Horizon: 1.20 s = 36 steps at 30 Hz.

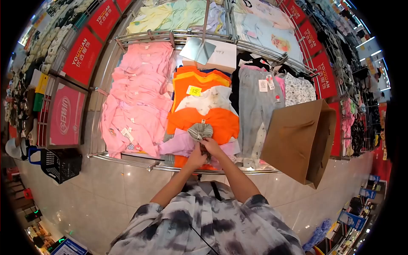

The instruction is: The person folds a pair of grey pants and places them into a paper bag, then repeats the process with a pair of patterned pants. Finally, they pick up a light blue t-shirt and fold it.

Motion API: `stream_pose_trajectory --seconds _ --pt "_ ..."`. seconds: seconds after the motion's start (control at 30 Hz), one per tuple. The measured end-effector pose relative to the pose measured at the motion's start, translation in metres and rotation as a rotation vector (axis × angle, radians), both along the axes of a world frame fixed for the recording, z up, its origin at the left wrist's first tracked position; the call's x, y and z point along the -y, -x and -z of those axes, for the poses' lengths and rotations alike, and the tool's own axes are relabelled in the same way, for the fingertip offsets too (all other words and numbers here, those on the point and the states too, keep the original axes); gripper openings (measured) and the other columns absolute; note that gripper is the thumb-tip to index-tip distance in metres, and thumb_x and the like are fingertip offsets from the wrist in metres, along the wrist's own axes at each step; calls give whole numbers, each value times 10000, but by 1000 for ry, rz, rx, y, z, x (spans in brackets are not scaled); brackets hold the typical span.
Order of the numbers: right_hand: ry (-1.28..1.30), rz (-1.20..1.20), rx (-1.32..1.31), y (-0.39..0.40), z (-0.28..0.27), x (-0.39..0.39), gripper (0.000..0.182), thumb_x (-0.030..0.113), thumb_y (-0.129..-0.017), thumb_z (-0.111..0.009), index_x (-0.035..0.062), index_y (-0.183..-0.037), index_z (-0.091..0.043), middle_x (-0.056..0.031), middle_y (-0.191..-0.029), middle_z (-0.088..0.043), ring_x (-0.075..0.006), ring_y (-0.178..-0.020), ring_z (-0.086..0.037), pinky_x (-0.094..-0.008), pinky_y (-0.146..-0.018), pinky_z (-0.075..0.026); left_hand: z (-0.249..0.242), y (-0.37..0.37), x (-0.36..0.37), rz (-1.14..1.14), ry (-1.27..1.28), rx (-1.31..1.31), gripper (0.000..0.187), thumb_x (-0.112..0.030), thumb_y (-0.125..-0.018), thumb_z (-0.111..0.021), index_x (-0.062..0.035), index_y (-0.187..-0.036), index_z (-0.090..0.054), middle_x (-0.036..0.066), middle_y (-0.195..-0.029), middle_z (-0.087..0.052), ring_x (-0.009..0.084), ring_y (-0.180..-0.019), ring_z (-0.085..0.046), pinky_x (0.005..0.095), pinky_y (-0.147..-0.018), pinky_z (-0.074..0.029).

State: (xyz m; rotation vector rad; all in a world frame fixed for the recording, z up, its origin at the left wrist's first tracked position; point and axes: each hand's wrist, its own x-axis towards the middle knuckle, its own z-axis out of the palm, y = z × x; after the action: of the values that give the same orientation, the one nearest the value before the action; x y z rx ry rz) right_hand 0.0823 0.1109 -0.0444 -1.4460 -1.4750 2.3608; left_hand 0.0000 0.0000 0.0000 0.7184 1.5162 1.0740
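Note:
A grey-green striped piece of clothing (199, 131) is bunched up in front of me, its rounded top end standing above my fingers. My left hand (197, 158) is closed around its lower part. Beside it, slightly higher, my right hand (211, 147) pinches the cloth from the right. Just beyond lies an orange garment (219, 123), with a white patterned top (206, 101) and a yellow tag (194, 91) behind it. A lilac garment (179, 142) lies left of my hands. My fingers hide part of the cloth.
Pink shirts (138, 89) lie in an overlapping row at left, grey jeans (255, 97) at right. A brown paper bag (291, 140) stands over the right front corner. Metal rails (127, 160) edge the display. A black basket (62, 163) is at far left.

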Motion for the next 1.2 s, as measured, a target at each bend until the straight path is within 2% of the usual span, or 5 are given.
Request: stream_pose_trajectory --seconds 0.17,0.47,0.77,1.07,1.2 --pt "-237 35 -43 0 -18 13 421 308 -781 -706 -41 -993 -607 -119 -841 -650 -229 -723 -612 -322 -670 -494 54 -13 -8 159 228 -115 553 -49 -760 -596 16 -1279 -417 195 -1243 -545 303 -1073 -583 385 -927 -453" --pt "-1299 147 251 53 -42 24 573 309 -653 -803 -21 -1070 -589 -203 -977 -636 -369 -894 -617 -426 -799 -497 55 -3 3 133 -410 -306 564 -207 -696 -732 -75 -1214 -553 180 -1190 -599 379 -1124 -542 432 -920 -446" --pt "-908 91 332 58 -10 -9 414 290 -750 -756 -10 -998 -617 -201 -893 -649 -347 -801 -635 -399 -739 -501 21 -23 -14 233 186 -538 851 -296 -752 -690 8 -1419 -258 247 -1298 -482 438 -1162 -480 456 -1006 -365" --pt "-492 141 -102 27 7 -50 213 193 -871 -660 32 -994 -593 -129 -795 -640 -199 -716 -633 -309 -650 -487 21 -16 -10 107 131 -256 895 -173 -774 -616 136 -1424 -84 272 -1020 -606 426 -935 -593 466 -832 -469" --pt "-1047 -285 153 36 -13 -62 206 216 -898 -615 73 -1038 -568 -139 -889 -673 -315 -767 -649 -383 -667 -510 8 -17 -5 79 22 -236 880 -147 -765 -609 107 -1438 -102 273 -953 -614 445 -869 -600 469 -807 -475"
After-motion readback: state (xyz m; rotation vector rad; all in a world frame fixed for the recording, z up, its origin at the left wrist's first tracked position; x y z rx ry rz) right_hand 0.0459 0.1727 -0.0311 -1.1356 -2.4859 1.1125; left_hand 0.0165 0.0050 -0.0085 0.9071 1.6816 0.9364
